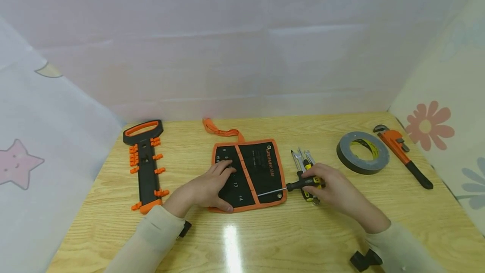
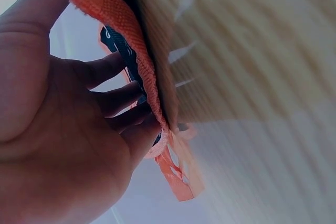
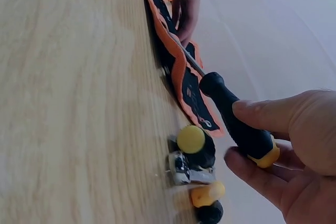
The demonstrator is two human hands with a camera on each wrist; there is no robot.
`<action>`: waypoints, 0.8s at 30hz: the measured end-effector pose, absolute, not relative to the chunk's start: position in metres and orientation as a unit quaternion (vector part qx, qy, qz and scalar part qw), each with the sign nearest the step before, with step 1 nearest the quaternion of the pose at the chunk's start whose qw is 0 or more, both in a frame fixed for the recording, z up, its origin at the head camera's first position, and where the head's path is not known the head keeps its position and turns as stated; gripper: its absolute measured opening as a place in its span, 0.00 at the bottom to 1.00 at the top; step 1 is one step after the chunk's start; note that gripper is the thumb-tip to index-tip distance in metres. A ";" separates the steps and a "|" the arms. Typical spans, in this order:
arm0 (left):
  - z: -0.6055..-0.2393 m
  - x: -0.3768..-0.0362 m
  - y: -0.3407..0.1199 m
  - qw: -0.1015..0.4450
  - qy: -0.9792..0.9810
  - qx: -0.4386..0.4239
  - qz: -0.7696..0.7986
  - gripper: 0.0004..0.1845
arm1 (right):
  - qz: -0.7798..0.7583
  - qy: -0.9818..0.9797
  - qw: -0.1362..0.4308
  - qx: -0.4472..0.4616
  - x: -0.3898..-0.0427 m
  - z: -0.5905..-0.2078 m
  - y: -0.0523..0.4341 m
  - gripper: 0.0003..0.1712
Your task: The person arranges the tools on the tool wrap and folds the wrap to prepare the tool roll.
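A black tool pouch [image 1: 261, 161] with orange trim lies unfolded on the table, numbers printed along its left section. My left hand [image 1: 212, 182] rests on that section, fingers spread over the fabric and thumb by the lower edge. In the left wrist view, the fingertips touch the pouch [image 2: 142, 56]. My right hand [image 1: 329, 184] grips a screwdriver [image 1: 299, 184] by its black and yellow handle. The shaft points left across the right section, its tip at the orange divider. Under the right hand lie several tools, among them wrenches [image 1: 302, 159] and yellow-black handles [image 3: 202, 148].
To the left lies a black and orange rack [image 1: 147, 172] with clips. A roll of grey tape [image 1: 345, 155] and an orange pipe wrench [image 1: 395, 144] are on the right. An orange strap [image 1: 221, 132] trails from the pouch towards the back wall.
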State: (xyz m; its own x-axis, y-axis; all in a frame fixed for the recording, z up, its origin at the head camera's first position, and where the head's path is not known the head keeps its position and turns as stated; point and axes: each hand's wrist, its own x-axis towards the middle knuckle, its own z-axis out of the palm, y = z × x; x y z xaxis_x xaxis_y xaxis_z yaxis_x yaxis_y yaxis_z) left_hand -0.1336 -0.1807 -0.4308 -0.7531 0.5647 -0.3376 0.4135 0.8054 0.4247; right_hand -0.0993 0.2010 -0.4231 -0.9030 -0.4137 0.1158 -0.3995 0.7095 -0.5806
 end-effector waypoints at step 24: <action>-0.430 -0.133 -0.180 0.231 0.923 0.265 0.156 0.60 | -0.263 0.930 0.017 -0.258 -0.097 -0.427 0.174 0.12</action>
State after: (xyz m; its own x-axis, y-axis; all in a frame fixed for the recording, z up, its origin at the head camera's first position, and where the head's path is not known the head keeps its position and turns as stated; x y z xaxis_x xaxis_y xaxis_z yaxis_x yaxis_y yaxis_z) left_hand -0.1325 -0.1797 -0.4303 -0.7522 0.5620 -0.3439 0.4173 0.8103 0.4115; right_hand -0.0968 0.1737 -0.4268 -0.8664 -0.4883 0.1041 -0.4704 0.7286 -0.4979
